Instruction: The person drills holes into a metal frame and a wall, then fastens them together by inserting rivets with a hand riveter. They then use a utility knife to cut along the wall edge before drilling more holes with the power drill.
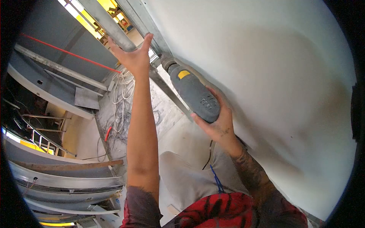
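My right hand (221, 127) is wrapped around the rear of a dark grey power drill (192, 89) with a yellow patch. The drill's chuck end points at the metal framing beside the white wall panel (266, 76); its tip is hard to make out. My left hand (133, 59) reaches forward, thumb and fingers spread on either side of an upright metal stud (104, 22). The palm seems to rest against that stud, though the contact is partly hidden. Below my left hand, a metal strip (171, 93) runs along toward my knees.
White cables (122, 89) lie coiled on the dusty floor, near a red-handled object (108, 133). A red line (72, 53) stretches across at the left. Further left are a ladder (43, 140), a wooden plank (68, 166) and long metal profiles (68, 183).
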`<state>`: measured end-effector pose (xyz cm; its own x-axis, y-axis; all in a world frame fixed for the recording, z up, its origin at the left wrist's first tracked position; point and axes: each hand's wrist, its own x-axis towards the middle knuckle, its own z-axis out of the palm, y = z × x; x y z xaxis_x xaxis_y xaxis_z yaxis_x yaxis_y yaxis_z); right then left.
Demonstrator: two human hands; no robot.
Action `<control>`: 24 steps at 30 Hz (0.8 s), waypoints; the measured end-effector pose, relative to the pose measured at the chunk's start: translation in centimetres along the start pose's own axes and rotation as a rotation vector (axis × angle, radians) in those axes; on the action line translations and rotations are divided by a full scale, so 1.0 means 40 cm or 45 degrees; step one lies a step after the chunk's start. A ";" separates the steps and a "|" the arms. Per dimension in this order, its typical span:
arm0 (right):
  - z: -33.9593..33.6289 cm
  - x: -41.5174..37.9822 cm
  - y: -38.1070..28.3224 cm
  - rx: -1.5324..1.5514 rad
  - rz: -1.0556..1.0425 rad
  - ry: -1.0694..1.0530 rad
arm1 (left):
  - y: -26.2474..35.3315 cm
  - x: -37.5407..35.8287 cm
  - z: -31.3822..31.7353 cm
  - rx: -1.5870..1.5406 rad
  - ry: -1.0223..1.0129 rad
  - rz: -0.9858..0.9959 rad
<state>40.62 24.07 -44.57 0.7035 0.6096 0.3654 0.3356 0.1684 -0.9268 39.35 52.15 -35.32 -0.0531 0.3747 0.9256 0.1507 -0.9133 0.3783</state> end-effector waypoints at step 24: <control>-0.006 -0.013 -0.039 0.015 0.222 0.016 | -0.006 0.007 0.005 0.022 0.081 0.036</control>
<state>39.87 23.29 -43.28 0.7581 0.6208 0.1998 0.2004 0.0699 -0.9772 39.48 52.50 -35.16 -0.1111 0.3376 0.9347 0.1701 -0.9202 0.3526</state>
